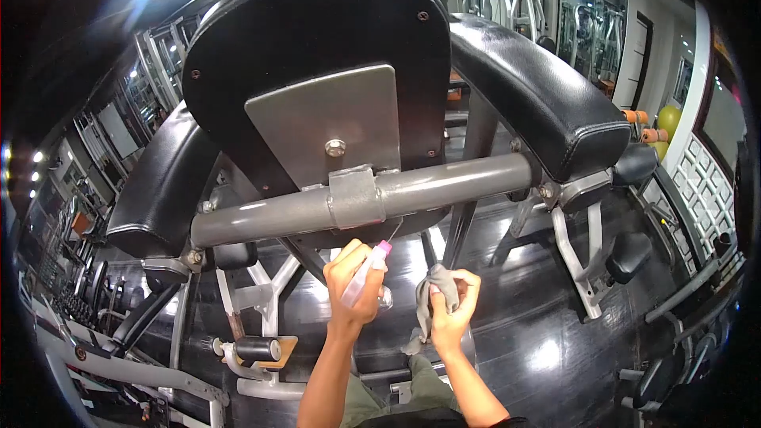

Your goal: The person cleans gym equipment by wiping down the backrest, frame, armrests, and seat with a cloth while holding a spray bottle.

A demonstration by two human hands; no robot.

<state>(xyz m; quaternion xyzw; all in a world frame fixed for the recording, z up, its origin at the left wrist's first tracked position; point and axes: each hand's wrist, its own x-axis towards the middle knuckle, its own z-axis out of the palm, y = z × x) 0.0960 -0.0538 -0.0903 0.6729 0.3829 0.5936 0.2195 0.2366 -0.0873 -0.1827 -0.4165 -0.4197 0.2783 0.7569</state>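
My left hand [353, 281] is wrapped round a small translucent bottle [362, 277] with a pink cap and a thin nozzle tilted up to the right. The nozzle tip is just below the grey metal crossbar [452, 185]. In my right hand [457, 309] a grey cloth [437, 293] is pinched between the fingers, with its end hanging down. Above both hands stands a black padded backrest [317, 40], its underside toward me, with a bolted metal plate [333, 115].
Black armrest pads [539, 87] flank the backrest. A foam roller [258, 349] on a metal frame is at lower left. More gym machines stand on both sides over the dark floor [543, 333]. A yellow ball [668, 120] is at far right.
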